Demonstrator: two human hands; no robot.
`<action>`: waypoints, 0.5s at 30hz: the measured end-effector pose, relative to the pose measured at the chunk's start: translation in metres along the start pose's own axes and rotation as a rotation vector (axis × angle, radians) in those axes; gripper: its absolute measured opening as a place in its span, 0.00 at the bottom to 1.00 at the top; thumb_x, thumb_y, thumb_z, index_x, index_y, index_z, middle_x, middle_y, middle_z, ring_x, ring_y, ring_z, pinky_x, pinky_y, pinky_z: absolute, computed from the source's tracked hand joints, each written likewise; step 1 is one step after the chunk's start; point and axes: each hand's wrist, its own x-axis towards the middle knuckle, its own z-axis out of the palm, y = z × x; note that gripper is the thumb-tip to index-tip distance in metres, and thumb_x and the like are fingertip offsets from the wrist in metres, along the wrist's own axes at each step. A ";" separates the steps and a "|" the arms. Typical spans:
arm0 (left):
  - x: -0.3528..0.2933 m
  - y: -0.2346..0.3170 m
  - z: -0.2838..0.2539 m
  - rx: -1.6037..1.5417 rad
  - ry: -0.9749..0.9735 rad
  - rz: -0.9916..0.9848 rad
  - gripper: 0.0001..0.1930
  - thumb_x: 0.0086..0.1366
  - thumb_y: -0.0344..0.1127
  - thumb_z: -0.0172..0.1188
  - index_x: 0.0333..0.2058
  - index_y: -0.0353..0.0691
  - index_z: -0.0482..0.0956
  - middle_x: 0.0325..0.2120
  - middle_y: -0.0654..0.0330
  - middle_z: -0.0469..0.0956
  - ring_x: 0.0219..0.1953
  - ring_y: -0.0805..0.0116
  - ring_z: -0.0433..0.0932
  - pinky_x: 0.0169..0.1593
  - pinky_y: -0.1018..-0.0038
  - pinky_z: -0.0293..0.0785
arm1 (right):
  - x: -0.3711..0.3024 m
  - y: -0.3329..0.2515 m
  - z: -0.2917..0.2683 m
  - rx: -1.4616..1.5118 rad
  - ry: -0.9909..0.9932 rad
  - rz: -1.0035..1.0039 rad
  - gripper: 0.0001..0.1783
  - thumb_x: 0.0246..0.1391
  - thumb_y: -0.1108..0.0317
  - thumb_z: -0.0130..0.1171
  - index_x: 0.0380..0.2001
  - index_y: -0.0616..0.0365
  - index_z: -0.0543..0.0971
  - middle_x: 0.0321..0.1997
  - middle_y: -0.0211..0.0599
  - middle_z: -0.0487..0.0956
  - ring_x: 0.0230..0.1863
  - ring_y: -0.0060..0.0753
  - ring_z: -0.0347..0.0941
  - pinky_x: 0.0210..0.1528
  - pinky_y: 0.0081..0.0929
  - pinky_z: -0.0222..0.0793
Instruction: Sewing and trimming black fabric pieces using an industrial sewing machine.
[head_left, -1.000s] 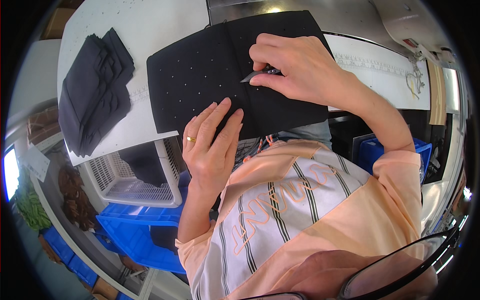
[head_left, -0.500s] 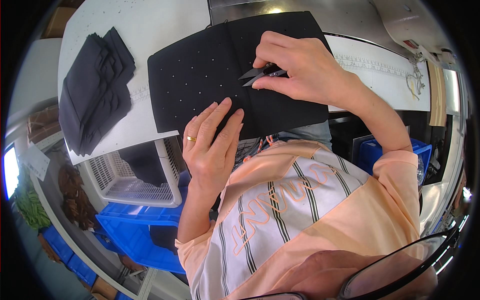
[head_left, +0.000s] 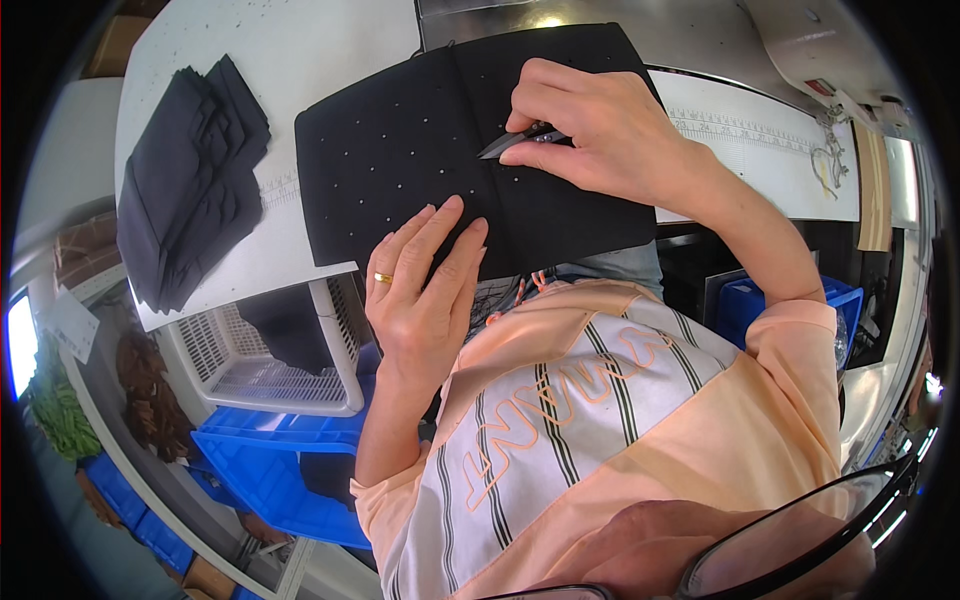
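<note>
A black fabric piece [head_left: 400, 130] with rows of small white dots lies spread over the table, a seam running down its middle. My left hand [head_left: 420, 270] rests on its near edge with fingers stretched out and apart, a ring on one finger. Over the right half, my right hand [head_left: 600, 130] grips black thread snips [head_left: 505, 145]. The blades are pressed together, their tips pointing left at the seam, low over the cloth. Part of the snips is hidden in my fingers.
A stack of black fabric pieces [head_left: 190, 180] lies on the white table [head_left: 300, 50] at the left. Below it stand a white plastic basket [head_left: 345, 390] with black cloth and a blue crate [head_left: 260, 490]. A ruler strip [head_left: 740, 130] runs along the right; another blue bin [head_left: 740, 300] sits beneath.
The snips' blades have closed from apart to together, and my right thumb has moved slightly up and left. My left hand and the fabric have stayed put.
</note>
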 end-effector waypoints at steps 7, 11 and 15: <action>-0.001 0.000 -0.001 -0.010 -0.011 -0.020 0.15 0.48 0.26 0.68 0.38 0.43 0.85 0.43 0.59 0.80 0.45 0.62 0.78 0.48 0.66 0.70 | 0.003 -0.005 -0.004 -0.071 -0.023 0.034 0.13 0.48 0.58 0.63 0.27 0.56 0.75 0.30 0.29 0.74 0.28 0.37 0.75 0.26 0.33 0.69; 0.000 -0.001 0.001 -0.006 -0.003 0.002 0.15 0.48 0.26 0.68 0.38 0.43 0.85 0.43 0.59 0.80 0.45 0.61 0.78 0.48 0.66 0.70 | 0.005 -0.004 -0.003 -0.057 -0.053 0.033 0.13 0.48 0.58 0.63 0.26 0.55 0.75 0.29 0.29 0.73 0.28 0.38 0.75 0.26 0.34 0.68; -0.003 -0.003 0.000 -0.012 0.006 0.011 0.14 0.48 0.26 0.67 0.37 0.42 0.85 0.43 0.59 0.80 0.44 0.61 0.78 0.47 0.66 0.71 | 0.004 0.000 -0.004 -0.030 -0.042 -0.021 0.13 0.48 0.57 0.63 0.26 0.55 0.75 0.28 0.29 0.73 0.28 0.37 0.75 0.27 0.34 0.68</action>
